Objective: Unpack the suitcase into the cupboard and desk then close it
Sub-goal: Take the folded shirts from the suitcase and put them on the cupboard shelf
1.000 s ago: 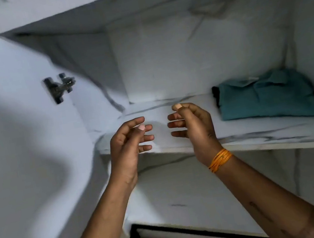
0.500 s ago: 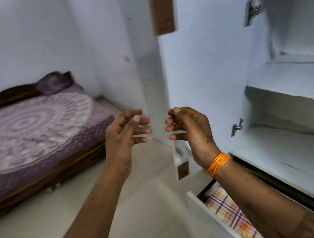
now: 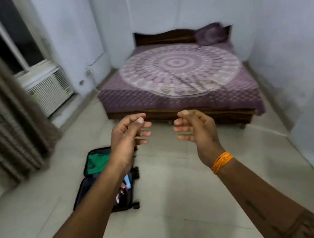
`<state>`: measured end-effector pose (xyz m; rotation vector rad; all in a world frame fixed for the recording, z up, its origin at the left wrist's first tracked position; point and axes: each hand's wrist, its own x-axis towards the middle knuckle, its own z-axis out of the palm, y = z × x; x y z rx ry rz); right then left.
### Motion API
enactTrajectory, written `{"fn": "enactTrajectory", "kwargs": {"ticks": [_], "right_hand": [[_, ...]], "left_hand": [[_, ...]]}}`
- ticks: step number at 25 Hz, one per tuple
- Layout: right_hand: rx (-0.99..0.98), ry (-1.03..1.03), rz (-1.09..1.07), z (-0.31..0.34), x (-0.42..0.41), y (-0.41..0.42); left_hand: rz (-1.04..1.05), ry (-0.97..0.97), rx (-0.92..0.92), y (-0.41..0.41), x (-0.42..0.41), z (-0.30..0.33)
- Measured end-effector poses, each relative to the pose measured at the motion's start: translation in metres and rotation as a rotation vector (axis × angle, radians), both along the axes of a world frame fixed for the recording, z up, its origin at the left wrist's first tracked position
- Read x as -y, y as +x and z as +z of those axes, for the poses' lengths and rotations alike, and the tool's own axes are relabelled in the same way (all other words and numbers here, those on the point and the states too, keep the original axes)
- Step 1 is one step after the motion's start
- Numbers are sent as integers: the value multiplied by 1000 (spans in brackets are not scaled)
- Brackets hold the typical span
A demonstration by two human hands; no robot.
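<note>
Swinging away from the cupboard, I now face the room. Both my left hand and right hand hang loosely curled, holding nothing. Below them lies the open black suitcase, green cloth inside. Stepping forward blind, I could trip on it.

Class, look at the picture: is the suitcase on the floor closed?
No: the suitcase lies open on the floor, with green clothing showing in one half.

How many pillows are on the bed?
1. The purple pillow lies at the far right corner of the bed, against the dark headboard. The picture is blurry there, so another one behind it cannot be ruled out.
</note>
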<state>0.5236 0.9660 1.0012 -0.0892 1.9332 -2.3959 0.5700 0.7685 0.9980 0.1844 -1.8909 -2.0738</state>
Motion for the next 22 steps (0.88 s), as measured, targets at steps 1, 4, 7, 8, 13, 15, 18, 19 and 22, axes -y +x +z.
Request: {"fn": "enactTrajectory", "kwargs": {"ticks": [1,4,7,8,13,15,18,19,22], "right_hand": [[3,17,58,-8,28,-12],[10,42,194,-36,100,-53],[43,44,274,-60,169,-102],[59,48,299,-67,193,-122],[118,95,365,-94,295,-212],[146,118,378,-106,336,-242],[187,155,383,-135,396,-278],[205,165,376,-148,417,-288],[240,196,356,-188,479,-312]], "left_hand": [[51,0,11,-2,28,-5],[172,8,43,-14,103,-24],[259,8,70,-43,170,-40],[291,9,82,-57,192,-47],[423,36,163,-118,281,-81],[456,48,205,-137,317,-96],[467,52,291,-165,377,-126],[465,51,310,-174,401,-135],[459,39,356,-207,472,-168]]}}
